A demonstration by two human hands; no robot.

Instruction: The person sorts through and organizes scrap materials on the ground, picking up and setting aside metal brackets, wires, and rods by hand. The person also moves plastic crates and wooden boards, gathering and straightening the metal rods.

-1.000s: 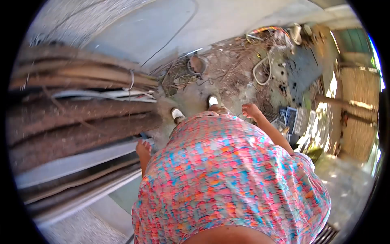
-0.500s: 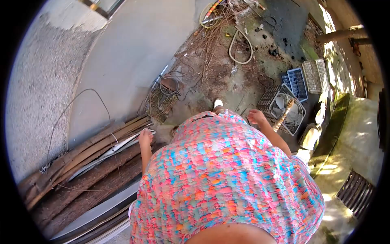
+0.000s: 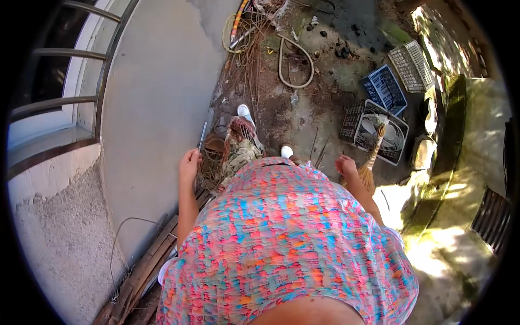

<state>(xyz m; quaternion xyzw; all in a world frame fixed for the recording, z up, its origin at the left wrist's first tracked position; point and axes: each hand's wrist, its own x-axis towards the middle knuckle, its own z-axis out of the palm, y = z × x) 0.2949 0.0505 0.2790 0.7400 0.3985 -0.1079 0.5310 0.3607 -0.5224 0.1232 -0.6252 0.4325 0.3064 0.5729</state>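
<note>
My left hand [image 3: 189,164] hangs low by the wall, its fingers loosely bent and apart, with nothing visible in it. Closest to it are a thin metal rod [image 3: 203,135] and a heap of tangled cords [image 3: 210,173] on the ground. My right hand [image 3: 345,164] hangs on the other side, fingers slightly curled and apart, also with nothing visible in it. Just beyond it a straw broom [image 3: 370,162] leans on a dark crate [image 3: 354,123] with a fan [image 3: 385,130] in it; the hand partly overlaps the broom's bristles in view.
A blue crate [image 3: 391,89] and a pale crate [image 3: 413,67] stand ahead to the right. A looped hose [image 3: 281,59] and thin twigs [image 3: 252,70] lie on the ground. Planks [image 3: 138,268] line the left wall, below a barred window [image 3: 70,53].
I have stepped forward, with one white shoe now out in front. The planks have slid back, the barred window has come into view, and my right hand has come closer to the broom.
</note>
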